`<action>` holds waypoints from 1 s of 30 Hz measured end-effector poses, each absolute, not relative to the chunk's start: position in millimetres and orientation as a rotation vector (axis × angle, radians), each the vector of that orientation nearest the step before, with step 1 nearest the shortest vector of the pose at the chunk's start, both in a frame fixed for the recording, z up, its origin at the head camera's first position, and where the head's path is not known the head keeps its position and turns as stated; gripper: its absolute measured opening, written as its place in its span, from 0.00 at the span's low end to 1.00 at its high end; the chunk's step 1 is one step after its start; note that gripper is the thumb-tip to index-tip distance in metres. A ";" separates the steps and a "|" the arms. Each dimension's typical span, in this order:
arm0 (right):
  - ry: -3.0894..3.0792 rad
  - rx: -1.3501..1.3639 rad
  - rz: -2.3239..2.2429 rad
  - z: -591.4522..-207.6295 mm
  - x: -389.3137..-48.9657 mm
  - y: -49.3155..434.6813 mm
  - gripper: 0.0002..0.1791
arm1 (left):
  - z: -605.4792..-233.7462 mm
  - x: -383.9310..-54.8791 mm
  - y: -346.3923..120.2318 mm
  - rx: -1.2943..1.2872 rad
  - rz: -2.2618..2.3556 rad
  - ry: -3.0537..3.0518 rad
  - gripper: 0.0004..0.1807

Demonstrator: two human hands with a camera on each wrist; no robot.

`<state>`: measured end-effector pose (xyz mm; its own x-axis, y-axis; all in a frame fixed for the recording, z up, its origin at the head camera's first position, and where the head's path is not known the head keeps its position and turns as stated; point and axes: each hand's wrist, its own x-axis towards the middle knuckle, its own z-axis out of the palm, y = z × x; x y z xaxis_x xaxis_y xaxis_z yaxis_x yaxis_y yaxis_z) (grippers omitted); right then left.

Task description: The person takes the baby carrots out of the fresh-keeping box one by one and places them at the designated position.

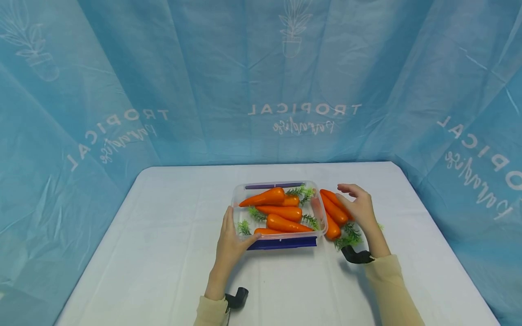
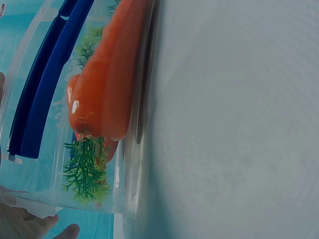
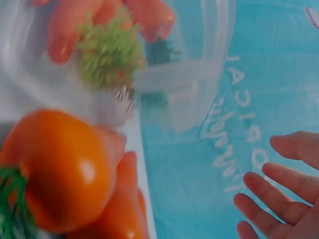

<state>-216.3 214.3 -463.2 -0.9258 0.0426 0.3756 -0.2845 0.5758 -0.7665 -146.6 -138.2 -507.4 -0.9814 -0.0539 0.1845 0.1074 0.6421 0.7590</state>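
A clear plastic container (image 1: 281, 236) with blue side clasps holds several orange carrots (image 1: 283, 213) with green leafy tops. My left hand (image 1: 229, 244) grips its left front corner, thumb at the front rim and fingers along the left wall. Through that wall, the left wrist view shows a carrot (image 2: 102, 94) and its feathery leaves (image 2: 87, 172). Right of the container lies a group of loose carrots (image 1: 335, 212), leaves pointing toward the front. Over them is my right hand (image 1: 361, 206), holding nothing; its fingers (image 3: 279, 201) are spread apart in the right wrist view.
A white cloth covers the table (image 1: 171, 253), and blue curtains (image 1: 204, 81) printed with lettering and plants hang behind it and at both sides. Each wrist wears a black camera mount (image 1: 237, 299). The loose carrots sit close against the container's right wall.
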 end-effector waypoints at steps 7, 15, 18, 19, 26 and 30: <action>-2.480 0.260 1.345 -453.0 -214.7 197.7 0.16 | -507.1 -146.8 -137.5 -0.045 -1.271 -2.665 0.63; -2.516 0.295 1.455 -450.0 -213.0 177.4 0.17 | -507.0 -146.6 -138.5 -0.045 -1.268 -2.662 0.63; -2.515 0.348 1.510 -450.0 -213.0 169.5 0.18 | -506.9 -146.8 -138.5 -0.044 -1.266 -2.661 0.63; -2.514 0.360 1.526 -450.2 -213.1 167.1 0.18 | -506.9 -147.0 -138.5 -0.046 -1.267 -2.658 0.63; -2.494 0.399 1.586 -450.3 -216.5 151.2 0.19 | -506.9 -147.1 -138.4 -0.048 -1.270 -2.661 0.63; -2.496 0.403 1.609 -450.3 -218.9 140.3 0.18 | -506.9 -146.8 -138.6 -0.047 -1.270 -2.664 0.63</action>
<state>-218.9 140.3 -450.3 -0.9535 -0.1458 0.2636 -0.3003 0.3907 -0.8702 -146.8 -138.6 -506.9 -0.9815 -0.0528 0.1839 0.1095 0.6328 0.7665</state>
